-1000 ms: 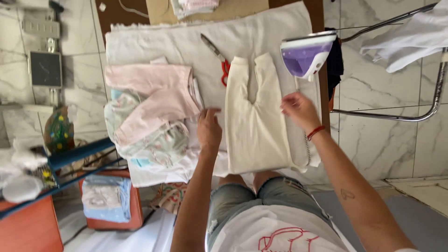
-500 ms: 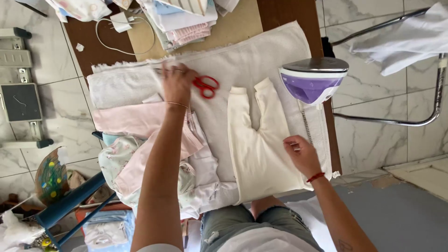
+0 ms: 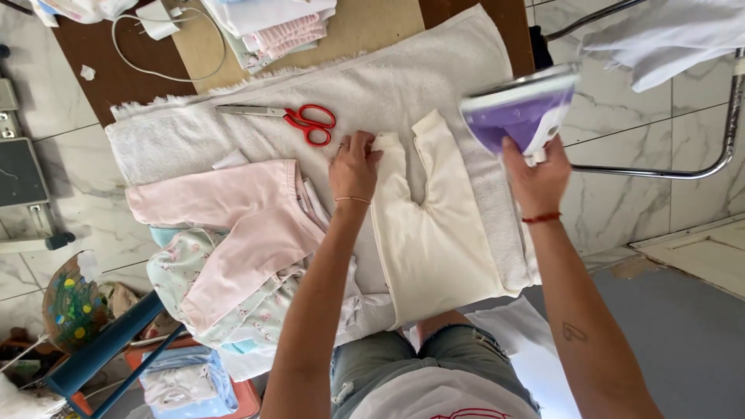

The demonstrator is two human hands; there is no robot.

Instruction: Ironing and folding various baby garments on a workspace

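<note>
Since half a second ago, your left hand (image 3: 355, 165) has left the red-handled scissors (image 3: 291, 119) lying on the white towel (image 3: 403, 77) and come back to the small cream baby trousers (image 3: 431, 225). Your right hand (image 3: 537, 177) has picked up the purple and white steam iron (image 3: 518, 112), which stood upright at the desk's edge before. That points to pressing being about to start rather than more arranging.

In the head view, your left hand lies flat, fingers bent, pinning one leg cuff of the trousers. Your right hand is closed round the iron's handle, holding it in the air, tilted, above the towel's right edge and just beside the trousers.

The trousers lie flat on the towel, legs pointing away from you, waist nearest your lap, looking smooth. A pink garment (image 3: 233, 225) and a floral-print one (image 3: 186, 271) are heaped to the left.
</note>
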